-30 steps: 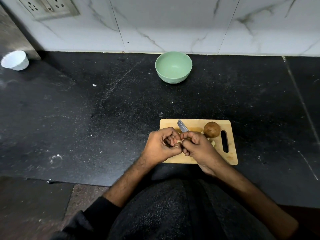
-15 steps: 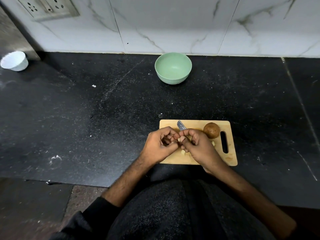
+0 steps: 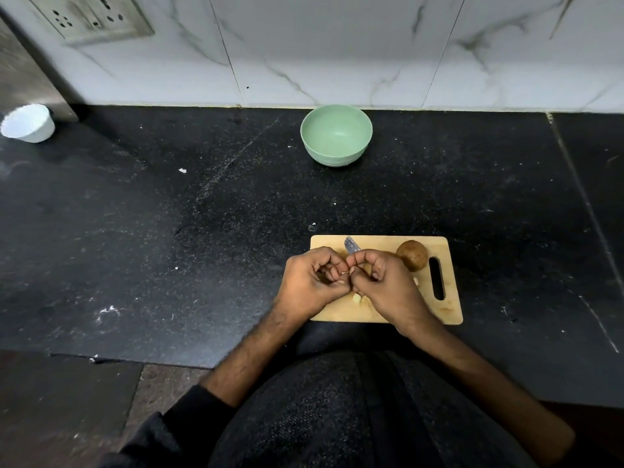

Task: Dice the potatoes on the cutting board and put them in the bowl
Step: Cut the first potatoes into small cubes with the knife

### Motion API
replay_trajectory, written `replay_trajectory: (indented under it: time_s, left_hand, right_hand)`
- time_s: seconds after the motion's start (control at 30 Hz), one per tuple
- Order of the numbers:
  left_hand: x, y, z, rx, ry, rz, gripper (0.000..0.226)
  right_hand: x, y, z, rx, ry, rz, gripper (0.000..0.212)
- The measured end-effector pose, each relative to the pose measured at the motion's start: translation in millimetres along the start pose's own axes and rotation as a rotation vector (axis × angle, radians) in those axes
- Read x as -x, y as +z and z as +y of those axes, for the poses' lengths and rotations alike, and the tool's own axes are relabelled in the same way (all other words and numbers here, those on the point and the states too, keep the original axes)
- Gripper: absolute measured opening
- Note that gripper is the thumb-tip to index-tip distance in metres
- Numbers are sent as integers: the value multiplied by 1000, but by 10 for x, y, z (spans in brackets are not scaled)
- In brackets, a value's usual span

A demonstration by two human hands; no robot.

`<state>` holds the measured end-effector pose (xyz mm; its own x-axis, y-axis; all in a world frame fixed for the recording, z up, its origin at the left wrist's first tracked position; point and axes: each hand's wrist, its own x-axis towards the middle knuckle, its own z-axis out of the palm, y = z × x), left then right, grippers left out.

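Head view: compared with a second ago, pale potato pieces now show between the wrists on the cutting board. Left hand pinches a potato piece; right hand grips the knife. One whole potato remains; bowl stands well apart, unfilled.

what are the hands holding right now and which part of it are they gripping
The right hand grips a knife by its hidden handle; only the blade tip shows. The left hand has curled fingers, seemingly pinching a small pale potato piece, though that is unclear.
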<state>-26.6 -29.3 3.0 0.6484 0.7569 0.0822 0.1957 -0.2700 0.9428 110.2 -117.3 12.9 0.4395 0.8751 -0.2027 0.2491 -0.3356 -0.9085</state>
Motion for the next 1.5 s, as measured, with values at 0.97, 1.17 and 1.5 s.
replay_trajectory:
  time_s: [0.97, 1.17, 1.5]
  left_hand:
    - [18, -32, -185, -193, 81, 26, 23]
    - [24, -35, -316, -229, 64, -92, 57]
    - [-11, -4, -368, -176, -22, -72, 55]
  right_hand:
    - [-140, 39, 85, 777, -275, -127, 43]
    - [-114, 43, -5, 945, -372, -221, 38]
    - [-269, 79, 84, 556, -175, -67, 19]
